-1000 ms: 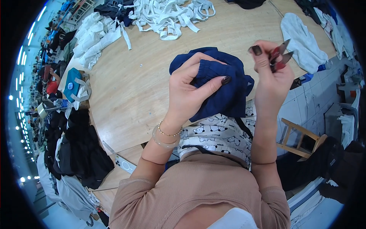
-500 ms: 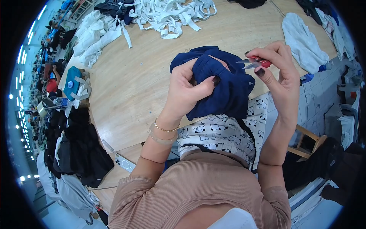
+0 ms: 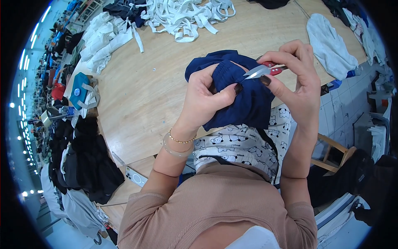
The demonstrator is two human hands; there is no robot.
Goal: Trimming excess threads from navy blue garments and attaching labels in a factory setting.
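Note:
A navy blue garment (image 3: 248,103) with a gathered elastic band lies bunched over the table's near edge and my lap. My left hand (image 3: 207,93) grips it by the band, thumb on top and the other fingers partly hidden in the cloth. Between the thumb and fingers of my right hand (image 3: 296,76) is a pair of small red-handled thread snips (image 3: 259,72). Their blades look nearly together, with the tips at the band just above my left thumb. Whether a thread lies between the blades is too small to tell.
White fabric strips (image 3: 182,20) lie heaped on the wooden table (image 3: 137,103). A light grey cloth (image 3: 329,45) is at the right edge, a teal box (image 3: 78,91) at the left. Black garments (image 3: 89,162) and a phone (image 3: 135,176) are near left, a wooden stool (image 3: 331,153) at right.
My right hand has moved left with the snips, bringing the tips to the band. Their blades, apart before, have come together. My left hand has barely shifted.

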